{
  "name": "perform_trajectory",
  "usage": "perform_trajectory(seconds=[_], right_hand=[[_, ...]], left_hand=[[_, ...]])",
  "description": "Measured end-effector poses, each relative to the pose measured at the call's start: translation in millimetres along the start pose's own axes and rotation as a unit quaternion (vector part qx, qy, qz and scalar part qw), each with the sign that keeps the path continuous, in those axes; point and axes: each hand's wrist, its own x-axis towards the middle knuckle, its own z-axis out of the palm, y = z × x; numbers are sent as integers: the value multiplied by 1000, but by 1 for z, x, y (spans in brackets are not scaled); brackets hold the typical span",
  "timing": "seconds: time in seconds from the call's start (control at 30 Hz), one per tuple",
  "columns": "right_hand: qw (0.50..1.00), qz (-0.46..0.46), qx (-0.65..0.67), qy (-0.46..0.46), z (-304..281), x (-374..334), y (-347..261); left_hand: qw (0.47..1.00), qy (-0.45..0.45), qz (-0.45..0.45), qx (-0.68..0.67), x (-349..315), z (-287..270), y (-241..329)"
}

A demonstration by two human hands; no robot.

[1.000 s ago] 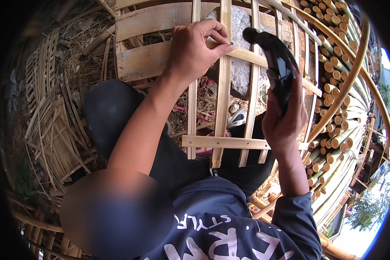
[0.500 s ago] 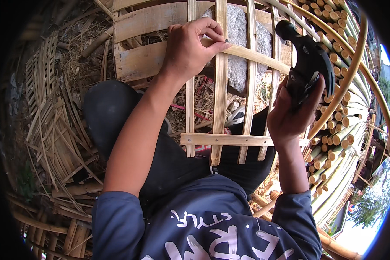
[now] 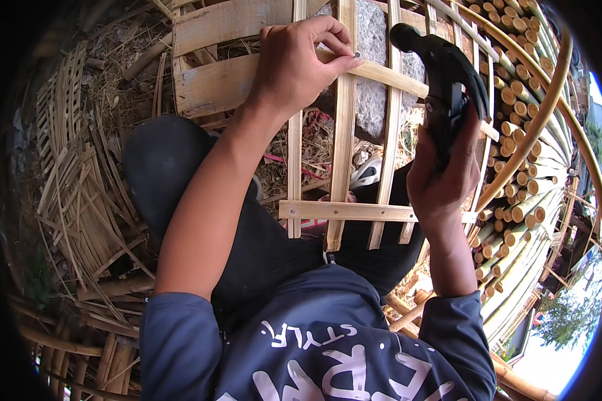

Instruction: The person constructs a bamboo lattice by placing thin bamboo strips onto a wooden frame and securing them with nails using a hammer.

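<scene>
Pale bamboo slats make up a lattice frame (image 3: 342, 140) in front of me, with a lower cross slat (image 3: 354, 212) nailed across the uprights. At an upper cross slat (image 3: 398, 81), my left hand (image 3: 301, 63) pinches a small nail (image 3: 357, 55) where that slat crosses an upright. The nail's head shows just past my thumb and fingertip. My right hand (image 3: 445, 177) is wrapped round the handle of a black claw hammer (image 3: 441, 67), raised to the right of the nail, its head apart from the slats. Under the crossing lies a grey stone block (image 3: 371, 100).
Cut bamboo poles (image 3: 518, 174) are stacked on the right, with a curved bamboo pole (image 3: 548, 110) beside them. Wide wooden planks (image 3: 214, 83) lie beyond my left arm. Split bamboo strips (image 3: 90, 220) litter the ground at left. My knees flank the frame.
The hammer has moved left and slightly up, closer to the nail. My left hand keeps its pinch on the nail, shifting slightly up and right together with the frame.
</scene>
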Motion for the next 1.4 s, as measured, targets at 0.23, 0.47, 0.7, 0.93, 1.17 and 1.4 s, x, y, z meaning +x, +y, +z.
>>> perform_trajectory(seconds=[0.23,0.47,0.7,0.93,1.17,1.4], right_hand=[[992,112,49,-33,-24,-13,5],[884,203,379,181,-117,23,22],[767,280,515,261,-226,21,40],[518,221,792,234,-309,-28,84],[554,286,705,339,-354,-88,110],[619,349,593,380,-378,-141,152]], left_hand=[[1000,8,18,14,3,10,-2],[999,-5,-42,-10,18,23,39],[999,-4,-37,7,38,30,86],[999,10,-6,51,41,30,125],[994,5,44,101,35,48,140],[989,4,80,127,34,66,138]])
